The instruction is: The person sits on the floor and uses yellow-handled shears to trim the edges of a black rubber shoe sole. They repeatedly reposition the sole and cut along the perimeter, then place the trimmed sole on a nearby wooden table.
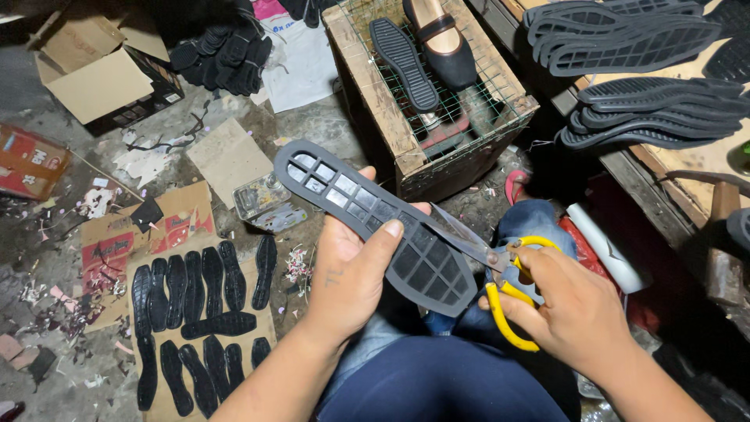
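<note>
Sole (375, 227) held up over the lap, grid side up, gripped by left hand (351, 277), thumb on top. Right hand (574, 312) closed in yellow scissors (500, 270), blades open at the sole's right edge. Trimming seems underway; how much edge is done, unclear. Finished-looking soles (199, 312) on cardboard (187, 215) at floor's left; more stacked (625, 31) top right.

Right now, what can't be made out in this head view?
- Scissors: the blade tips are hidden behind the grey shoe sole.
- Right hand: its fingers cover part of the yellow handles.
- Left hand: its palm side is hidden by the sole.
- Stacked soles: cut off by the top edge.
</note>
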